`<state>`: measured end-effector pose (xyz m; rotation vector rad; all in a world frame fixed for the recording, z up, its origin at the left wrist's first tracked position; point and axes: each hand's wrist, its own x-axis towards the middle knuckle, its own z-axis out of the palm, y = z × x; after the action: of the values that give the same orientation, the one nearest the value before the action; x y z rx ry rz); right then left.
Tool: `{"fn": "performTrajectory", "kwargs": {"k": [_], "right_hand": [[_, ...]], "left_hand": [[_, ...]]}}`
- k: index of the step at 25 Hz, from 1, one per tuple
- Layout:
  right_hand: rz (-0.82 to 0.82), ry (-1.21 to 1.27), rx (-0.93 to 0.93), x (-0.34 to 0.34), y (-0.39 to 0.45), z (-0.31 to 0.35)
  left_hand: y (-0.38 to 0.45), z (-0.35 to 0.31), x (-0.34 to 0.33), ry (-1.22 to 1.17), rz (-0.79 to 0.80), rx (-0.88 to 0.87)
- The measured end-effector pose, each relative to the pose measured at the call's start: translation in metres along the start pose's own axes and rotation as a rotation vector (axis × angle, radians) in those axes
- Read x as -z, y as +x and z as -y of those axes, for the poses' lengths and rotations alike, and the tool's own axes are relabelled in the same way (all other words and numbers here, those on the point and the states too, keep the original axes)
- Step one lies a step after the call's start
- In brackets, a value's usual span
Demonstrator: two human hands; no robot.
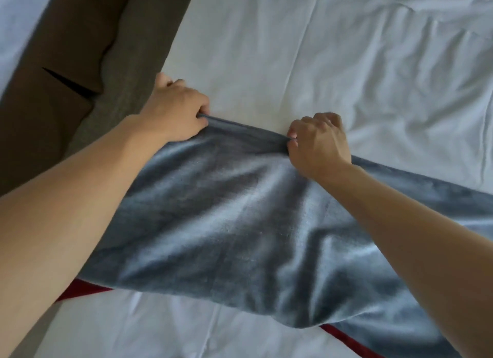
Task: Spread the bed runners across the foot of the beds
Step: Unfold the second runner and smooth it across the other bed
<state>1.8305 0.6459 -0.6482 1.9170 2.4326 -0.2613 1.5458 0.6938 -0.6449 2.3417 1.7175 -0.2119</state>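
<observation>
The left hand [174, 108] is clenched on the far edge of a grey-blue plush bed runner [226, 224], its fingers curled over the hem near the left side of the bed. The right hand [317, 144] pinches the same far edge a little further along, thumb and fingertips closed on a small bunch of the fabric, with the knuckles raised. Between the two hands the hem runs in a taut, slightly sagging line. Both bare forearms reach in from the bottom corners of the view and lie over the runner. The runner lies across the white bed sheet [333, 50], rumpled into soft folds and shiny ridges, with its right part stretching off toward the right edge of the view and its near edge bulging toward the camera. Under that near edge a strip of red fabric [349, 339] shows at the lower right, and another bit of red peeks out beside the left forearm. The sheet beyond the hands is creased, more heavily wrinkled toward the upper right. Along the left side of the bed runs a grey-brown upholstered bed frame [125, 72], then a darker brown floor [53, 50], and a pale surface fills the top left corner.
</observation>
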Motion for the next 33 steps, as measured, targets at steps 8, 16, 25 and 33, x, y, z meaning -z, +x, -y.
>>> {"fn": "performTrajectory", "kwargs": {"k": [8, 16, 25, 33], "right_hand": [[-0.155, -0.008, -0.062, 0.007, -0.015, -0.007], [-0.256, 0.015, -0.036, 0.030, -0.194, -0.022], [-0.244, 0.035, 0.095, -0.021, -0.395, -0.041], [-0.201, -0.087, 0.000, -0.040, -0.389, -0.066]], "left_hand": [[0.003, -0.033, 0.003, 0.051, -0.307, 0.016], [-0.159, -0.159, -0.015, -0.148, -0.417, -0.123], [-0.304, -0.296, -0.090, -0.040, -0.335, -0.347], [-0.264, -0.295, -0.097, 0.208, -0.391, -0.154]]}}
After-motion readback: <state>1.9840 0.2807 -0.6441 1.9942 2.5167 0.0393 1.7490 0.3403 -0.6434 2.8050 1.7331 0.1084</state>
